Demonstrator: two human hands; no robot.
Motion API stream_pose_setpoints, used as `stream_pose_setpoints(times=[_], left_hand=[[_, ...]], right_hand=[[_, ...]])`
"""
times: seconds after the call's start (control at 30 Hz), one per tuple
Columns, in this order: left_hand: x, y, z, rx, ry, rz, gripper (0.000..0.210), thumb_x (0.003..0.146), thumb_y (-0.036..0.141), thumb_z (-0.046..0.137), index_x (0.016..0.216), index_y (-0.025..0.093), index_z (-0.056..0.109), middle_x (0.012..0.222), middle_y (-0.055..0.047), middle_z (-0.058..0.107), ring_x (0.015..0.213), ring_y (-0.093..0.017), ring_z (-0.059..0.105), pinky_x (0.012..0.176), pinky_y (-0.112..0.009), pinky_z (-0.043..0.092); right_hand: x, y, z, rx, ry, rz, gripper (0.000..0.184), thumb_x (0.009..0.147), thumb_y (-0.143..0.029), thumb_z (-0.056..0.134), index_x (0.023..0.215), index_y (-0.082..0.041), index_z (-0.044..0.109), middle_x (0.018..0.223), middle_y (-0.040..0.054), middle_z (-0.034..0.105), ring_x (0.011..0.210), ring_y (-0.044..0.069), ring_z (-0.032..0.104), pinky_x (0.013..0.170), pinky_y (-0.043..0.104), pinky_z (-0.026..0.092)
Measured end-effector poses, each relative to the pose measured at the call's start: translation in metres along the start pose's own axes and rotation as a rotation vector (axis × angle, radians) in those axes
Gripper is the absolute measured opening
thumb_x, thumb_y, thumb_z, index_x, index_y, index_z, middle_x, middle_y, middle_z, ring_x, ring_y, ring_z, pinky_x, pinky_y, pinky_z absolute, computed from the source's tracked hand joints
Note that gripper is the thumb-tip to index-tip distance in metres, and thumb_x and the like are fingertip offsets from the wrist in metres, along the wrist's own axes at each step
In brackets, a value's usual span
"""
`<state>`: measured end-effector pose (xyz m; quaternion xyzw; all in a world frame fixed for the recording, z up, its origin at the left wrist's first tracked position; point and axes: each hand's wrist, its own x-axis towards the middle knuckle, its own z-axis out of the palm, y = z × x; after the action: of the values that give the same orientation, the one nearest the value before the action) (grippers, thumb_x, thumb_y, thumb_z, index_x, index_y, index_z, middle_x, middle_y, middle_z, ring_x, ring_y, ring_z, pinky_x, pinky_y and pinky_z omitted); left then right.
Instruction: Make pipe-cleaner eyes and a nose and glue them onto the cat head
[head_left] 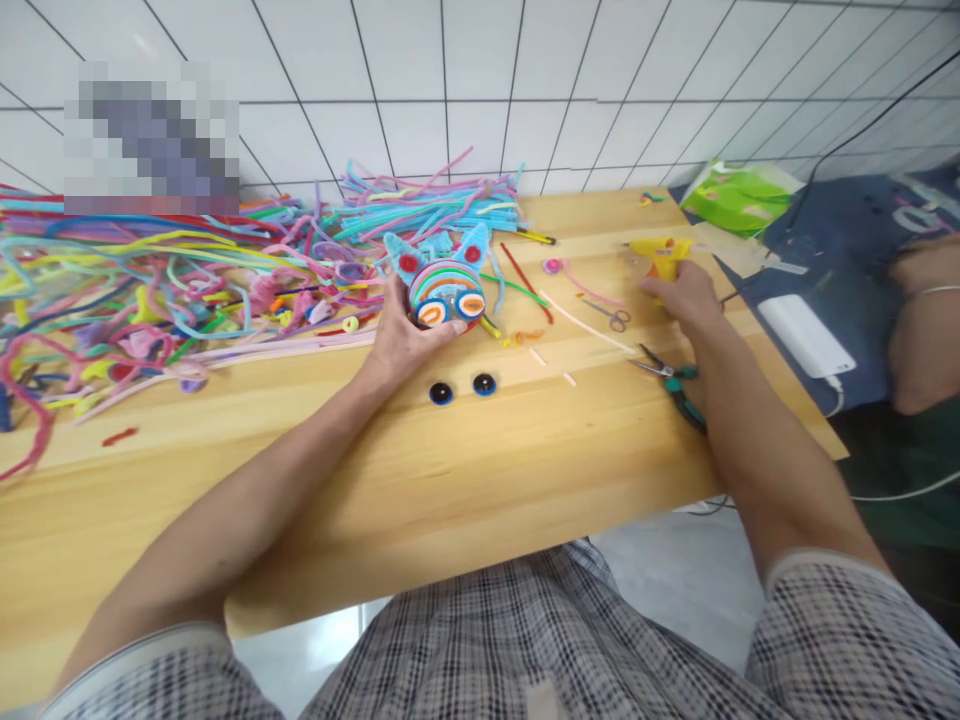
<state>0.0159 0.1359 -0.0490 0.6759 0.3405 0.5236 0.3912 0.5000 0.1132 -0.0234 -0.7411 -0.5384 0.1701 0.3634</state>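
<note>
**Fuzzy craft head (448, 283) found in hand: judged light, soft and easily crushed**

The left hand (411, 335) was curled around the near left side of the fuzzy craft head, its thumb lying across the front beneath the oval eyes; the fingers behind were largely hidden. The right hand (694, 292) was closed about the handle of a yellow glue gun (661, 252), nozzle toward the left hand. Whether a finger pressed the trigger could not be determined.

Two black discs with blue rims (440, 393) lay near the left hand, on its near side. Small scissors (617, 319) and a pale strip (585, 322) lay between the hands. Pliers with green handles (681, 392) lay just on the near side of the right hand, close to the forearm. A heap of coloured fuzzy stems (247, 265) spread to the left of the left hand and beyond it.

Handling assessment: the head appeared light, with a yielding, non-slip pile. The upright ears would probably bend, and the eyes could be dislodged by pressure. The rounded side was judged the proper hold, gripped gently and clear of ears and eyes. The gun appeared rigid and heavier; its handle was the sound grip, and the nozzle, possibly hot, was best avoided.
</note>
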Motion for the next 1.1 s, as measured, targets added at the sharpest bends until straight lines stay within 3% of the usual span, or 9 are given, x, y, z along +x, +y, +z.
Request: stream_pose_setpoints(times=[0.1, 0.2, 0.27, 0.33, 0.47, 0.6, 0.77, 1.1], left_hand=[[-0.001, -0.006, -0.001, 0.034, 0.025, -0.031, 0.090, 0.068, 0.070, 0.101, 0.128, 0.026, 0.050, 0.131, -0.008, 0.071, 0.121, -0.031, 0.077, 0.105, -0.049, 0.068], [-0.004, -0.008, -0.002, 0.047, 0.023, -0.028, 0.093, 0.066, 0.070, 0.102, 0.128, 0.026, 0.049, 0.130, -0.008, 0.072, 0.119, -0.030, 0.078, 0.105, -0.050, 0.069], [-0.006, -0.008, -0.002, 0.056, 0.011, -0.028, 0.093, 0.066, 0.070, 0.102, 0.129, 0.026, 0.049, 0.132, -0.009, 0.071, 0.121, -0.031, 0.078, 0.108, -0.052, 0.067], [-0.008, -0.008, -0.002, 0.066, 0.001, -0.036, 0.092, 0.068, 0.069, 0.101, 0.130, 0.025, 0.049, 0.132, -0.010, 0.071, 0.121, -0.032, 0.077, 0.107, -0.053, 0.067], [-0.010, -0.007, -0.003, 0.061, -0.012, -0.056, 0.090, 0.071, 0.066, 0.101, 0.132, 0.026, 0.048, 0.133, -0.010, 0.071, 0.122, -0.032, 0.077, 0.108, -0.052, 0.067], [-0.010, -0.008, -0.003, 0.061, -0.007, -0.050, 0.087, 0.072, 0.066, 0.100, 0.129, 0.026, 0.049, 0.135, -0.010, 0.070, 0.125, -0.032, 0.076, 0.110, -0.051, 0.065], [-0.010, -0.006, -0.006, 0.094, -0.008, -0.043, 0.087, 0.071, 0.069, 0.101, 0.128, 0.026, 0.050, 0.131, -0.008, 0.069, 0.123, -0.031, 0.075, 0.109, -0.050, 0.065], [-0.011, -0.001, -0.009, 0.088, -0.071, -0.019, 0.086, 0.077, 0.068, 0.098, 0.135, 0.028, 0.048, 0.136, -0.008, 0.069, 0.126, -0.030, 0.076, 0.110, -0.050, 0.066]], right_hand=[[-0.004, -0.010, 0.001, 0.044, 0.080, 0.089, 0.031, 0.089, -0.049, 0.086, 0.080, -0.029, 0.064, 0.065, -0.0039, 0.064, 0.077, 0.018, 0.053, 0.085, 0.035, 0.050], [-0.028, -0.049, 0.001, 0.228, 0.066, 0.102, 0.023, 0.083, -0.046, 0.090, 0.089, -0.028, 0.076, 0.075, -0.0018, 0.073, 0.072, 0.019, 0.057, 0.078, 0.037, 0.053], [-0.055, -0.085, 0.003, 0.361, -0.030, -0.025, 0.020, 0.086, -0.046, 0.087, 0.100, -0.033, 0.080, 0.097, 0.0004, 0.081, 0.082, 0.024, 0.068, 0.082, 0.042, 0.058], [-0.085, -0.119, 0.009, 0.422, -0.157, -0.093, 0.022, 0.087, -0.044, 0.086, 0.107, -0.036, 0.082, 0.117, 0.0007, 0.084, 0.100, 0.028, 0.075, 0.095, 0.048, 0.062], [-0.129, -0.156, 0.034, 0.492, -0.293, -0.130, 0.031, 0.086, -0.053, 0.089, 0.109, -0.033, 0.081, 0.117, 0.0013, 0.085, 0.117, 0.031, 0.078, 0.113, 0.055, 0.061], [-0.145, -0.153, 0.054, 0.390, -0.379, -0.183, 0.034, 0.092, -0.061, 0.082, 0.104, -0.030, 0.080, 0.112, 0.0051, 0.084, 0.117, 0.034, 0.078, 0.110, 0.057, 0.064], [-0.150, -0.146, 0.059, 0.172, -0.402, -0.277, 0.030, 0.100, -0.060, 0.069, 0.106, -0.033, 0.080, 0.110, 0.0071, 0.083, 0.106, 0.038, 0.078, 0.097, 0.059, 0.065], [-0.150, -0.136, 0.080, 0.109, -0.387, -0.390, 0.024, 0.103, -0.051, 0.064, 0.103, -0.029, 0.071, 0.103, 0.0071, 0.076, 0.096, 0.031, 0.074, 0.090, 0.050, 0.063]])
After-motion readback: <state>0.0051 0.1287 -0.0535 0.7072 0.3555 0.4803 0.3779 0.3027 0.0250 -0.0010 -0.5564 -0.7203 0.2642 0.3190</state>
